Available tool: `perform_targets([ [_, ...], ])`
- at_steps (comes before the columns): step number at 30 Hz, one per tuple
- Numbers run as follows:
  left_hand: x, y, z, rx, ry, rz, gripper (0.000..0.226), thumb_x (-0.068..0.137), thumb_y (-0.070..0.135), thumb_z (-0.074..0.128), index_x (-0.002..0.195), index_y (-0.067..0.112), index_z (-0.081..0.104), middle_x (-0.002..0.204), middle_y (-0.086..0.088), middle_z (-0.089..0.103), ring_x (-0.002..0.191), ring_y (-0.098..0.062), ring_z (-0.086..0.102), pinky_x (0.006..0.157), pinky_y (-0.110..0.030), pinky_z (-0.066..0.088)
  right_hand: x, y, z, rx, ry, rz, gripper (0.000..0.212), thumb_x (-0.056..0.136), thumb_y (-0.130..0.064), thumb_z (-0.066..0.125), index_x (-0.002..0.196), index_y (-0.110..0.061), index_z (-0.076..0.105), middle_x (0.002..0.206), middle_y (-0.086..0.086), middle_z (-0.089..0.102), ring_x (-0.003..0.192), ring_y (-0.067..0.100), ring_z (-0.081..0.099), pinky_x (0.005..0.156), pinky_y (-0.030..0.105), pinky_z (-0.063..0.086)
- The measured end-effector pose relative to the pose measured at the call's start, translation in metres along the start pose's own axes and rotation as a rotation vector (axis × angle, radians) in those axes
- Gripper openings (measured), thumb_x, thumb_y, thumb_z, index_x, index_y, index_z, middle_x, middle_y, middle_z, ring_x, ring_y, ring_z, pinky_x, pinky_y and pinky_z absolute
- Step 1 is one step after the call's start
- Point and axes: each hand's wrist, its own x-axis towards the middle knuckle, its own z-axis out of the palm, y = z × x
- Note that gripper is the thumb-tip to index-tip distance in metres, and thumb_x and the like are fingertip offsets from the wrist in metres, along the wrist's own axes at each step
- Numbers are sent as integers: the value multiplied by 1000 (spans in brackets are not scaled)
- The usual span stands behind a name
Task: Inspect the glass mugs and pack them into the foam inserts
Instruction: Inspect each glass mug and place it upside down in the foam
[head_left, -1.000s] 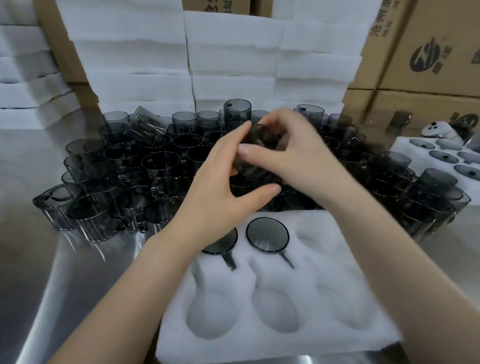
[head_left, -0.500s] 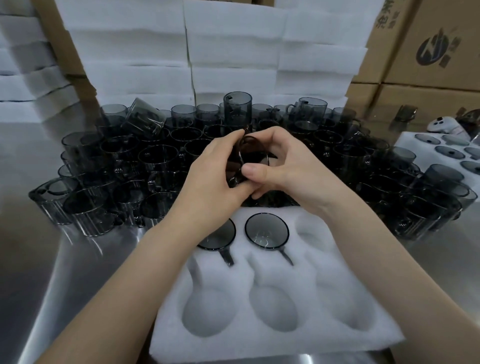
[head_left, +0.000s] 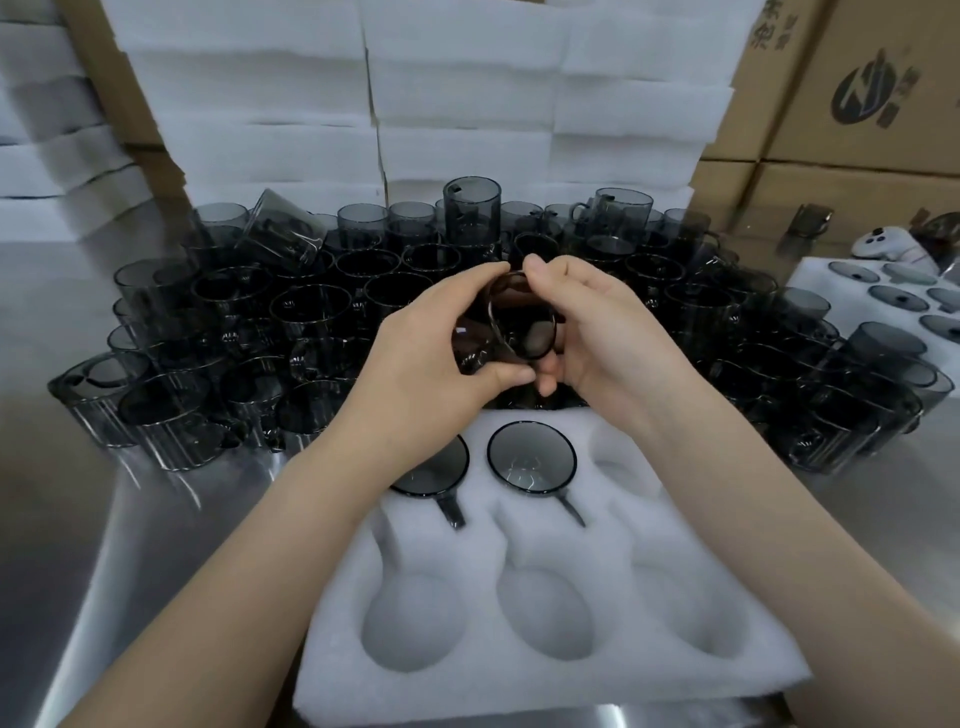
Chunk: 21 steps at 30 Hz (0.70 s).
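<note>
Head view looks down on two hands meeting round one smoky glass mug (head_left: 511, 332); it is held on its side in the air, rim facing back toward the wearer, just above the far edge of the foam insert (head_left: 519, 691). The left hand (head_left: 415, 353) cups the mug's body, fingers curled over the top, thumb (head_left: 506, 376) pressed underneath; the right hand (head_left: 608, 338) grips the rim side, forefinger (head_left: 540, 267) hooked over the top, thumb below; the two forefinger tips lie just beside each other. Both forearms reach forward from the lower corners. Two packed mugs (head_left: 531, 464) sit mouth-up in the insert's far row, handles pointing near; the left wrist hides part of one. Beyond, a crowd of loose mugs (head_left: 311, 312) stands on the steel table (head_left: 78, 519), before stacked foam sheets (head_left: 467, 104) and cardboard boxes (head_left: 857, 104).
</note>
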Motion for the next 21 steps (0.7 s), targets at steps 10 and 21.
perform_targets([
  [10,1,0,-5,-212,79,-108,52,67,24,77,117,26,64,107,11,71,103,-2,65,95,-26,51,2,3,-13,81,-275,14,47,78,-6,72,123,-12,60,105,8,61,71,16,59,61,24,55],
  [21,-1,-3,2,98,-17,4,61,70,21,86,124,26,59,96,32,57,94,13,55,82,3,35,0,6,6,-433,160,-152,40,79,-49,75,81,-18,51,56,-9,59,36,10,46,33,20,33],
])
